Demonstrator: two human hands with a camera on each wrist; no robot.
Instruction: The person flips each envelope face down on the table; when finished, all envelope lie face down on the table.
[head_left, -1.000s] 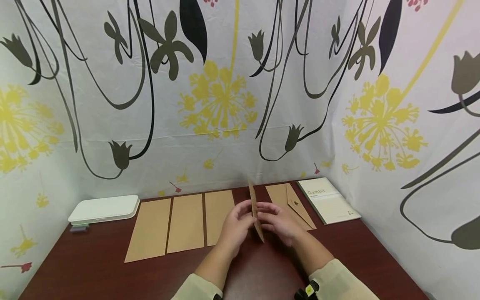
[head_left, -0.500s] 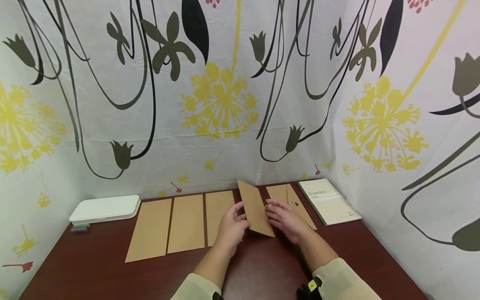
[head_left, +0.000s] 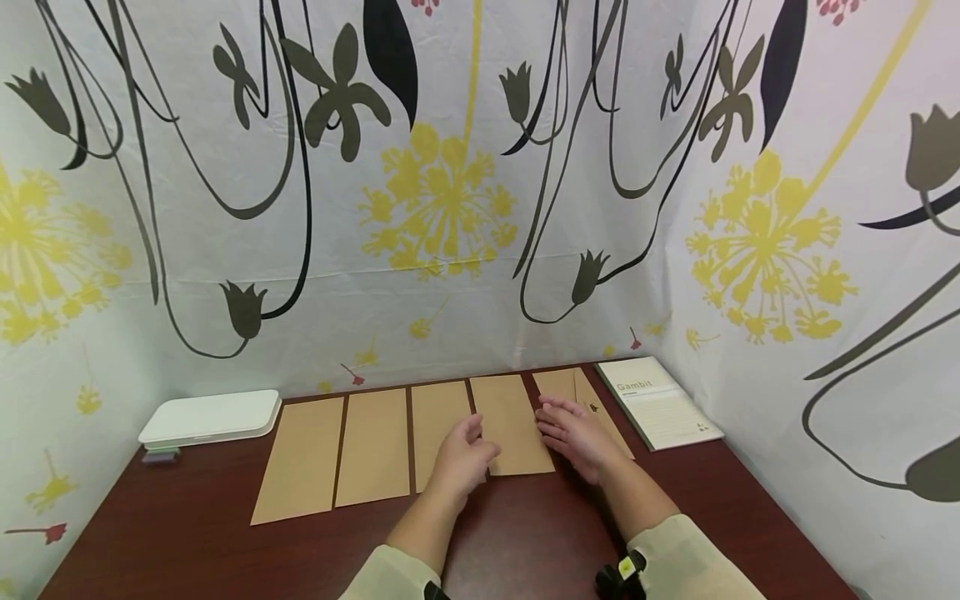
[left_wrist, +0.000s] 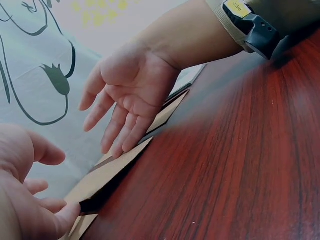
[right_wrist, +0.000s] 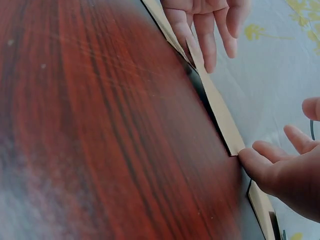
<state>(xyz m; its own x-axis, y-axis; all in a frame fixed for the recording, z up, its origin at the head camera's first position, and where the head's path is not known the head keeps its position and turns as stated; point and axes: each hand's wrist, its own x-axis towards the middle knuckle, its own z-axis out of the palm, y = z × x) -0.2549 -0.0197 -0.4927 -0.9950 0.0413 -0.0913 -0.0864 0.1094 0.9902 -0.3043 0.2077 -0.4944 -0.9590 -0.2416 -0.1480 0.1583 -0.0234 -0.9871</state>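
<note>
A plain brown kraft envelope (head_left: pixel 513 425) lies face-up in the row between my hands. Its near edge stands a little above the table in the wrist views, with dark shadow beneath. My left hand (head_left: pixel 459 457) is at its left edge, fingers loosely extended, fingertips right at the near-left corner. On the other side my right hand (head_left: pixel 577 435) holds its fingers straight along the right edge, fingertips touching the corner (right_wrist: pixel 235 150) in the right wrist view. That hand also partly covers another envelope (head_left: pixel 557 382), which has a pointed flap and a small dark emblem.
Several more kraft envelopes (head_left: pixel 375 450) form a row to the left on the dark red wooden table (head_left: pixel 525 542). At far left are a white flat case (head_left: pixel 210 417) and a small grey block (head_left: pixel 161 456). A notebook (head_left: pixel 660 404) lies at far right, near the patterned curtain.
The envelope, upright on edge between both hands a second ago, has tipped over to the left side of the right hand and come down flat-facing in the row. Both hands have loosened slightly apart.
</note>
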